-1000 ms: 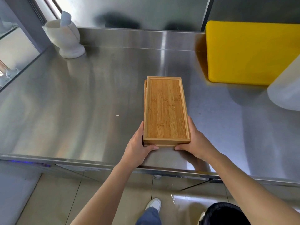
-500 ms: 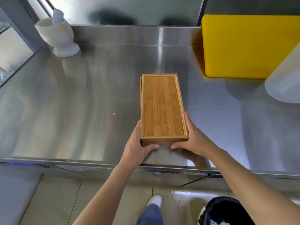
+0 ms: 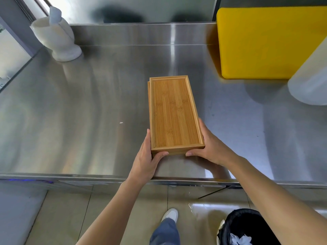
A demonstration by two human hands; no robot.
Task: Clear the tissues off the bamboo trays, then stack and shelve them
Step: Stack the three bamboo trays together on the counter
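Two bamboo trays (image 3: 174, 112) lie stacked lengthwise on the steel counter (image 3: 79, 112), the lower one peeking out along the left side. No tissue lies on the top tray. My left hand (image 3: 147, 158) grips the stack's near left corner, thumb along the side and fingers under the front edge. My right hand (image 3: 210, 149) holds the near right corner the same way. White crumpled tissues (image 3: 240, 239) sit in the black bin (image 3: 235, 220) on the floor at the lower right.
A white mortar with pestle (image 3: 56, 38) stands at the back left. A yellow cutting board (image 3: 265, 41) leans at the back right, with a white plastic container (image 3: 313, 82) in front of it. The counter's front edge (image 3: 106, 177) runs just below my hands.
The view has tilted down a little, showing more floor and the bin. My hands keep the same grip on the stack, which has hardly shifted on the counter.
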